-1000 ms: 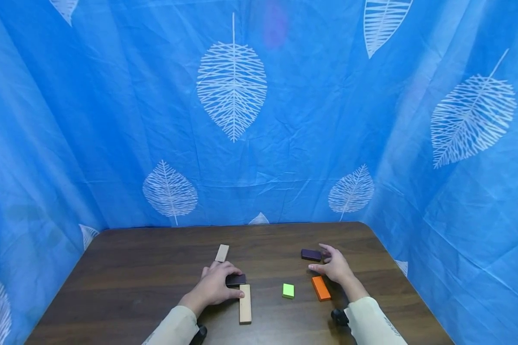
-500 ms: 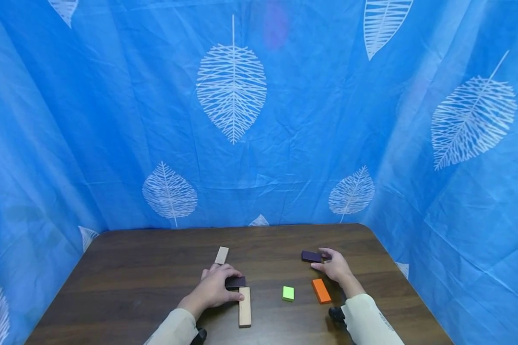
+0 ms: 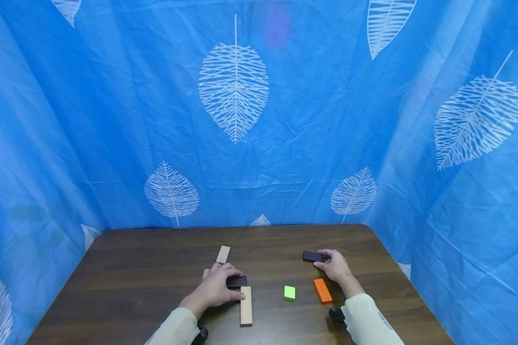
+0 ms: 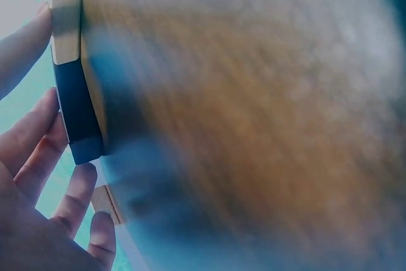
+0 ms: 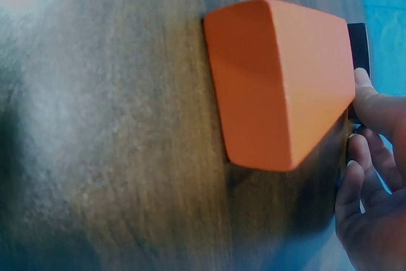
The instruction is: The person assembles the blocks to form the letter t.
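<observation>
My left hand (image 3: 216,286) rests at a black block (image 3: 236,281) and a long beige block (image 3: 246,306). Its fingertips touch the black one and its thumb lies on the beige one. In the left wrist view the black block (image 4: 79,106) and beige block (image 4: 66,20) meet end to end, with bent but loose fingers beside them. At the far right, my right hand (image 3: 337,266) pinches the right end of a dark purple block (image 3: 312,256) between thumb and fingers. An orange block (image 3: 322,291) lies just nearer; it partly hides the purple block in the right wrist view.
A small beige block (image 3: 223,254) lies beyond the left hand. Between the hands sits a bright green block (image 3: 289,293). The brown wooden table (image 3: 155,254) ends at a blue leaf-patterned curtain (image 3: 285,143) behind and to the sides.
My right hand has moved in to the dark purple block, and its thumb and fingers have closed on the block's end. The left hand has stayed in place.
</observation>
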Demonstrator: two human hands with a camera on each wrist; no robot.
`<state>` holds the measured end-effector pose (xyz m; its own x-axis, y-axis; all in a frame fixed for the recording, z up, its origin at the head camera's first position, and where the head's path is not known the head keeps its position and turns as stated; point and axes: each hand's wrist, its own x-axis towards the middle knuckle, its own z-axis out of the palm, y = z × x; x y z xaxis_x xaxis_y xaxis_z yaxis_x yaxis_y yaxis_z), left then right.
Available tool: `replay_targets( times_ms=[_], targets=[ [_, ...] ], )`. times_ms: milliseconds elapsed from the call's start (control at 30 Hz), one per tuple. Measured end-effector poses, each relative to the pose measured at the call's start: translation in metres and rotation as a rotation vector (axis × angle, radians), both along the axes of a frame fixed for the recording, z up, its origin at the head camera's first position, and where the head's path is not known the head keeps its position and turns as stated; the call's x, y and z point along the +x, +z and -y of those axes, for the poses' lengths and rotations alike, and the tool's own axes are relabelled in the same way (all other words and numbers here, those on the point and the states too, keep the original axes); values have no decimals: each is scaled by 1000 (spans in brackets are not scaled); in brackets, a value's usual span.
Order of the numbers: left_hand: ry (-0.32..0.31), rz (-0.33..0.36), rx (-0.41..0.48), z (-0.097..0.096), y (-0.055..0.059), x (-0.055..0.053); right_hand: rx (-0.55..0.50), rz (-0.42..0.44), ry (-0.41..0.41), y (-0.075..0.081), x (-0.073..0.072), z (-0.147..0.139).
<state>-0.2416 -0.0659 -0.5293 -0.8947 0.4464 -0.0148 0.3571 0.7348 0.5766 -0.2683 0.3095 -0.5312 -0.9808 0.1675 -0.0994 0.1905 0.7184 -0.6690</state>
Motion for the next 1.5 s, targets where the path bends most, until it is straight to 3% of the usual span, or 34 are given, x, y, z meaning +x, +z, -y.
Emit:
replay_targets(
  times_ms=[400, 867, 1067, 1500],
  targets=[
    [-6, -17, 11, 0, 2, 2, -9, -10, 7, -1, 0, -3],
    [-1, -31, 5, 0, 2, 1, -7, -62, 48, 23, -5, -3],
    [0, -28, 1, 0, 2, 2, -17, -84, 58, 26, -7, 7],
    [-4, -36, 6, -1, 0, 2, -28, -173, 179, 26, -3, 51]
  ],
)
